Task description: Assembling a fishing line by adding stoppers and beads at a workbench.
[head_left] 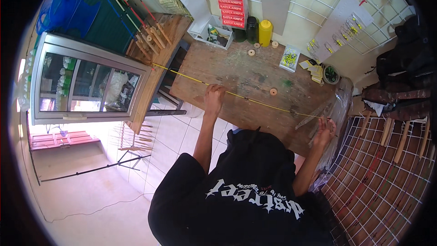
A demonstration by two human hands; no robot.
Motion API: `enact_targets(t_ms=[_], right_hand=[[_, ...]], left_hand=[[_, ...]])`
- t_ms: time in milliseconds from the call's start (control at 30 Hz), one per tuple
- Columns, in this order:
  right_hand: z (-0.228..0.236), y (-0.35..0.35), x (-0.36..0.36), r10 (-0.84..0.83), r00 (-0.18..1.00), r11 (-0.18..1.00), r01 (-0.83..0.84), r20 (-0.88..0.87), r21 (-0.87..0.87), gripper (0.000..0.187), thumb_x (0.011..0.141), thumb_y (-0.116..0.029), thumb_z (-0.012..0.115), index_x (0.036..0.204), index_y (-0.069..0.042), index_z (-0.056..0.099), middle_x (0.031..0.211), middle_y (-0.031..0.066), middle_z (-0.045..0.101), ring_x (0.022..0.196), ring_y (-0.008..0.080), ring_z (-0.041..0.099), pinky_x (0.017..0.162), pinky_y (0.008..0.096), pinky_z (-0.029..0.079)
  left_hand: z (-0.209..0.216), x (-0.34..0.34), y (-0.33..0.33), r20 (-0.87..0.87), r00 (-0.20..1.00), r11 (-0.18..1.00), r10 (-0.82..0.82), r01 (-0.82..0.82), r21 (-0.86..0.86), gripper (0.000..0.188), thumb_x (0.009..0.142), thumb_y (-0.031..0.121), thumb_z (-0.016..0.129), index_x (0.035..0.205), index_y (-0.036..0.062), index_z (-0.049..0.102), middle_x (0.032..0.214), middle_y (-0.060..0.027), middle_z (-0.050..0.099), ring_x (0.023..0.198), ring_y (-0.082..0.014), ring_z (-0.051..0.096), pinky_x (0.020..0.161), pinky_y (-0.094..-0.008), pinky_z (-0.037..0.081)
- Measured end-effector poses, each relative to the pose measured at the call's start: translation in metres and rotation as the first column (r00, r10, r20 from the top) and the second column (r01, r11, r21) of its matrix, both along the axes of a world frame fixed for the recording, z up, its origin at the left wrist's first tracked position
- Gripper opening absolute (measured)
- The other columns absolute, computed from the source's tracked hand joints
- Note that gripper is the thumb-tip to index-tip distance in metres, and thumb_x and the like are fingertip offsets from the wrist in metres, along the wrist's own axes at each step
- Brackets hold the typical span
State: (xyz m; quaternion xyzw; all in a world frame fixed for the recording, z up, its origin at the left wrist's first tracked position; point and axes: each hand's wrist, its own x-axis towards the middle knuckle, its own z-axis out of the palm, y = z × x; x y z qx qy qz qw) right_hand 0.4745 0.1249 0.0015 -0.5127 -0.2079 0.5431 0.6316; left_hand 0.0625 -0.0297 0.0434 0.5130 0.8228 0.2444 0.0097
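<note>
A thin yellow fishing rod (261, 103) with dark bands lies slantwise across the view, above the wooden workbench (218, 68). Its thicker end reaches left over the wooden cabinet top, and its tip tapers toward the right. My left hand (215, 96) is closed around the rod left of its middle, at the bench's near edge. Near the thin tip, my right hand (324, 131) has its fingers bent, with the thumb and a finger at the rod. A small round wooden disc (273, 91) sits on the bench just beyond the rod.
At the back stand a yellow bottle (265, 33), a dark bottle (252, 30) and a white tray (210, 32). A small box of yellow-green pieces (289, 58) is at right. Wooden-handled rods (152, 41) lean left, beside a glass-fronted cabinet (88, 79). Clear plastic (339, 109) covers the right edge.
</note>
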Motion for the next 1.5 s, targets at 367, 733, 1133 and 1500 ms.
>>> enact_targets(t_ms=[367, 733, 1133, 1500], right_hand=[[0.013, -0.016, -0.033, 0.046, 0.998, 0.998, -0.044, -0.038, 0.051, 0.023, 0.091, -0.013, 0.061, 0.105, -0.002, 0.046, 0.102, 0.0159, 0.059, 0.088, 0.0303, 0.066, 0.078, 0.0379, 0.058], [0.042, -0.026, -0.046, 0.260, 0.965, 0.964, -0.262, 0.047, 0.040, 0.019, 0.093, -0.012, 0.057, 0.105, 0.000, 0.046, 0.103, 0.0190, 0.061, 0.087, 0.0271, 0.066, 0.079, 0.0369, 0.056], [0.075, -0.020, 0.010, 0.265, 0.964, 0.952, -0.257, -0.026, 0.168, 0.017, 0.093, -0.013, 0.059, 0.102, -0.002, 0.050, 0.096, 0.0147, 0.064, 0.089, 0.0269, 0.065, 0.086, 0.0401, 0.054], [0.093, -0.041, -0.012, 0.088, 0.995, 0.979, -0.078, -0.048, 0.190, 0.012, 0.093, -0.013, 0.059, 0.100, -0.006, 0.051, 0.084, 0.0044, 0.058, 0.078, 0.0184, 0.061, 0.080, 0.0364, 0.053]], left_hand=[[-0.015, 0.058, 0.040, 0.032, 0.953, 0.950, -0.300, 0.296, 0.097, 0.032, 0.072, 0.011, 0.070, 0.103, 0.0043, 0.066, 0.117, -0.0122, 0.058, 0.112, -0.0310, 0.049, 0.096, -0.0440, 0.040], [0.021, 0.164, 0.078, 0.312, 0.801, 0.857, -0.511, 0.504, 0.108, 0.021, 0.084, 0.016, 0.064, 0.103, 0.0089, 0.068, 0.094, -0.0126, 0.062, 0.093, -0.0327, 0.058, 0.091, -0.0418, 0.044], [0.028, 0.153, 0.084, 0.287, 0.776, 0.828, -0.561, 0.520, 0.212, 0.015, 0.084, 0.014, 0.062, 0.096, 0.0053, 0.069, 0.084, -0.0119, 0.060, 0.083, -0.0313, 0.058, 0.078, -0.0401, 0.045], [0.014, 0.116, 0.087, 0.521, 0.641, 0.804, -0.564, 0.570, 0.171, 0.016, 0.085, 0.016, 0.065, 0.095, 0.0038, 0.069, 0.093, -0.0142, 0.063, 0.088, -0.0315, 0.062, 0.075, -0.0370, 0.049]])
